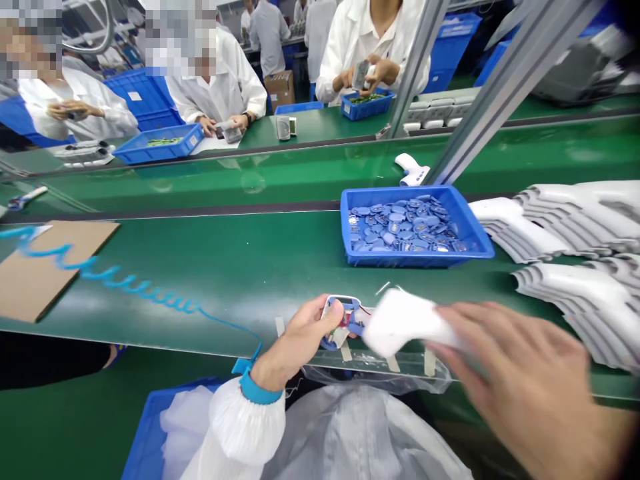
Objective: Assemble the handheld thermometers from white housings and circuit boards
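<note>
My left hand pinches a small blue and white part with coloured wires at the near edge of the green bench. A blue wrist strap with a coiled blue cord sits on that wrist. My right hand, large and blurred in the near right, grips a white plastic handheld shell whose end meets the small part. A blue tray of several small blue round parts stands just beyond.
Stacks of white plastic shells lie at the right. A cardboard sheet lies at the left. A blue bin with a clear bag sits below the bench. Across the conveyor, people in white coats work over blue trays. Slanted metal posts rise behind the tray.
</note>
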The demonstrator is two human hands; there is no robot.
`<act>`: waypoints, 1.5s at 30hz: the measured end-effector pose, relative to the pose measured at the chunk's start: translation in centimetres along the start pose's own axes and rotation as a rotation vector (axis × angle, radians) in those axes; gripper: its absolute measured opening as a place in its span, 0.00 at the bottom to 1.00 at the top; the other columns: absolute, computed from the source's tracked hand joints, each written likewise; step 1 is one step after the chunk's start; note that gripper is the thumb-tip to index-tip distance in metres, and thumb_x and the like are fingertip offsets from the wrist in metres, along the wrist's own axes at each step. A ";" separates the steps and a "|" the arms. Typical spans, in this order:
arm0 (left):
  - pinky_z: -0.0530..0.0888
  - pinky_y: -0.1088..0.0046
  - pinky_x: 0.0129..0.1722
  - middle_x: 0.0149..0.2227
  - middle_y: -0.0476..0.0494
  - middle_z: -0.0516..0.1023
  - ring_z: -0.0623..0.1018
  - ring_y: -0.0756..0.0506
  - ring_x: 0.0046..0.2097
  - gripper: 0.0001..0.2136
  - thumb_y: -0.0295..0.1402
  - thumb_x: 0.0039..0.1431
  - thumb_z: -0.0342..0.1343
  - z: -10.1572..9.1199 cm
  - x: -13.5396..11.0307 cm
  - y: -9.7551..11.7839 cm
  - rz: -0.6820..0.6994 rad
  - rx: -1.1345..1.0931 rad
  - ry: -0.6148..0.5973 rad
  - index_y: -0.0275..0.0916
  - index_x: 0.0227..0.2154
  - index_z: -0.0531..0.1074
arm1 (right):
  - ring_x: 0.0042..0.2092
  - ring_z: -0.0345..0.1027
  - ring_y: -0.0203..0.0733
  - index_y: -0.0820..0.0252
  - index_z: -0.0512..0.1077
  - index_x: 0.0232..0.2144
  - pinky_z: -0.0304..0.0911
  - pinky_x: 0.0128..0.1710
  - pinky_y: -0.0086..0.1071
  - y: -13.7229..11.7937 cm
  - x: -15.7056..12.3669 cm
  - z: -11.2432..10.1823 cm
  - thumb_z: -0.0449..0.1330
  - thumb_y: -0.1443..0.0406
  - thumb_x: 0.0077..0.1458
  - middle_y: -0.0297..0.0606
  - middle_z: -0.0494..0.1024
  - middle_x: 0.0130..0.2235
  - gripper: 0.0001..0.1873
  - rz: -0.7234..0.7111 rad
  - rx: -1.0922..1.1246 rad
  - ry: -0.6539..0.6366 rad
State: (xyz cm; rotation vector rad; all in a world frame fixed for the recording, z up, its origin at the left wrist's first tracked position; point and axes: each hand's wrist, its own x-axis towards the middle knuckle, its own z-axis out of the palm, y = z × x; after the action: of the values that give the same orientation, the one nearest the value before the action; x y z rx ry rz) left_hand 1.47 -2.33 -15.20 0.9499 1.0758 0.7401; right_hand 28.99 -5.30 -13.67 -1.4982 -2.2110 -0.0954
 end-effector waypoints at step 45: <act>0.64 0.75 0.27 0.32 0.51 0.78 0.73 0.49 0.29 0.12 0.33 0.55 0.61 0.1 -1.0 1.2 0.256 0.662 0.047 0.40 0.42 0.71 | 0.26 0.60 0.33 0.58 0.65 0.22 0.56 0.29 0.30 -9.5 7.6 5.3 0.54 0.53 0.66 0.31 0.68 0.24 0.23 0.212 0.518 0.012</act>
State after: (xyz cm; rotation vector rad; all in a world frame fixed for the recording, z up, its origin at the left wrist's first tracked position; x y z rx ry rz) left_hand 1.20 -2.69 -13.69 1.6638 1.2838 0.6177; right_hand 16.42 -0.95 -13.39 -1.4066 -1.8564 0.4957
